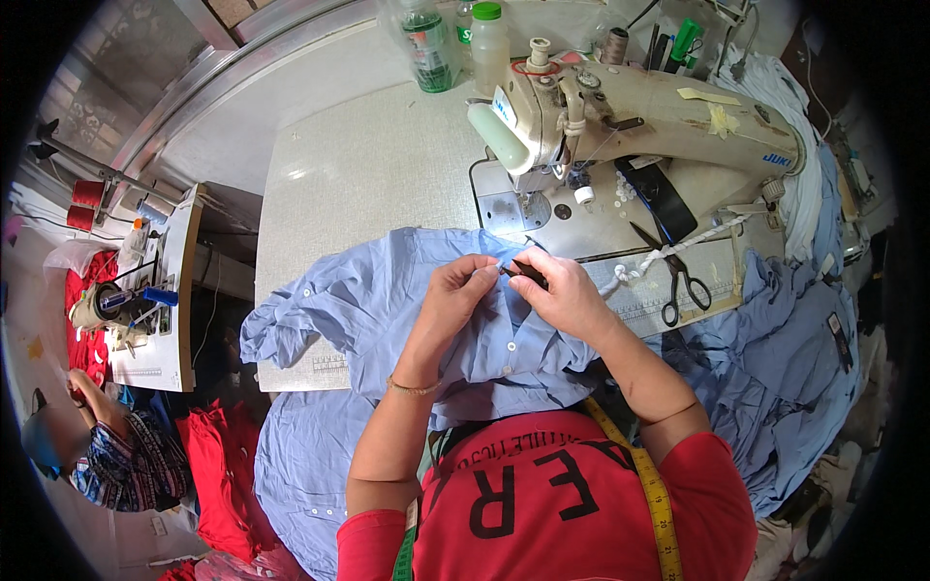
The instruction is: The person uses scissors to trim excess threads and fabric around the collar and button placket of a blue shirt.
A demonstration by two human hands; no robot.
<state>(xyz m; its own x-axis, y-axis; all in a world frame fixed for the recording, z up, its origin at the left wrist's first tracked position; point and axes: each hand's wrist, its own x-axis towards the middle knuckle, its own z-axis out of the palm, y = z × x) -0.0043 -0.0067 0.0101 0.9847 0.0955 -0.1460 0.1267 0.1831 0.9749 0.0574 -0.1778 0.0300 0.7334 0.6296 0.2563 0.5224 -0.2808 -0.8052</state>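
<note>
Blue shirt (pixel 387 290): light blue, buttoned garment, spread across the near edge of the bench (pixel 368 165) and hanging over it toward the person's lap; a row of small buttons shows down its front.

Left hand (pixel 463 286): resting on the shirt at centre, fingers (pixel 484 274) closed in a pinch on a small fold of the blue cloth. A thin gold bracelet (pixel 412 389) sits at the wrist.

Right hand (pixel 567 290): just right of the left hand, nearly touching it, fingers closed round a small dark tool (pixel 523 270) whose tip points at the pinched fold. What kind of tool it is cannot be told.

Sewing machine (pixel 630 116): cream-coloured, industrial, at the far right of the bench, its needle end facing left, just beyond the hands.

Scissors (pixel 678 276): black-handled, lying on the machine's bed to the right of the right hand, beside a twisted white cord (pixel 678 250).

Bottles (pixel 455 44): two clear plastic ones with green caps, standing at the far edge of the bench, left of the machine's head.

Thread spool (pixel 616 44): brownish, upright behind the machine.

Pile of blue garments (pixel 785 358): heaped at the right, off the bench's edge.

Measuring tape (pixel 654 494): yellow, draped over the person's red top (pixel 552 504).

Second machine (pixel 126 300): at the far left, on its own small bench, with red thread cones (pixel 85 203) and red cloth (pixel 218 474) near it; another person's hand (pixel 82 387) reaches there.
</note>
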